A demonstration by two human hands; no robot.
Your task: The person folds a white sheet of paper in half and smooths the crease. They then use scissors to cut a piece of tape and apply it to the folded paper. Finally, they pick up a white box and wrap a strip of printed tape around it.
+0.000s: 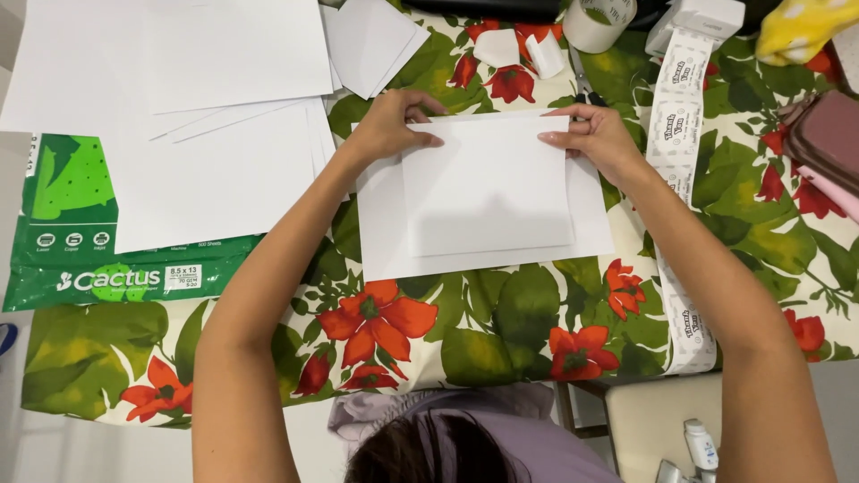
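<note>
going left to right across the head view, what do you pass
green paper ream pack → left hand → white sheet being folded → right hand → strip of printed stickers → maroon pouch

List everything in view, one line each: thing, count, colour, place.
folded sheet: one, white, centre, on a larger white sheet
loose paper sheets: several, white, top left
paper ream pack: one, green, left edge
tablecloth: one, cream with red flowers and green leaves, covers the table
sticker strip: one, white, right of centre
tape roll: one, whitish, top
pouch: one, maroon, right edge
left hand: on the folded sheet's top left corner
right hand: on its top right corner
</note>
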